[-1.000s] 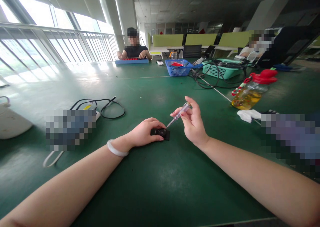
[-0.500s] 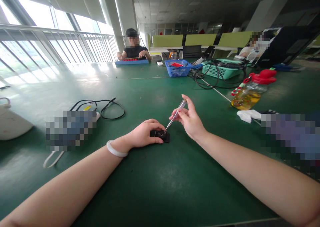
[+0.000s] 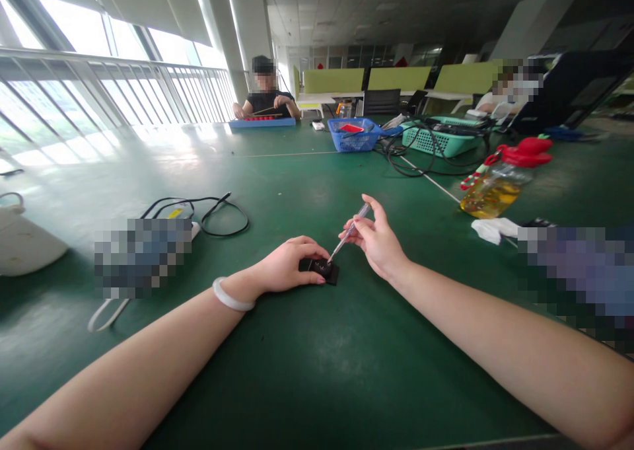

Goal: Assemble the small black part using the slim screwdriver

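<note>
The left hand [image 3: 292, 263] grips a black block [image 3: 321, 267] on the green tabletop [image 3: 317, 371]. The right hand [image 3: 379, 242] pinches a screwdriver [image 3: 349, 233], its tip seemingly touching the block.

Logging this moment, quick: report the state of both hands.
Left hand: closed on the black block.
Right hand: closed, holding the clear-handled screwdriver.

Daylight enters through tall windows [image 3: 69, 27] behind a white metal railing [image 3: 113, 90]. Beyond the green-topped table [image 3: 307, 371], lime-green partitions [image 3: 333, 81] border white desks [image 3: 317, 98] and a black chair [image 3: 381, 102], beneath a dim paneled ceiling [image 3: 356, 14].
</note>
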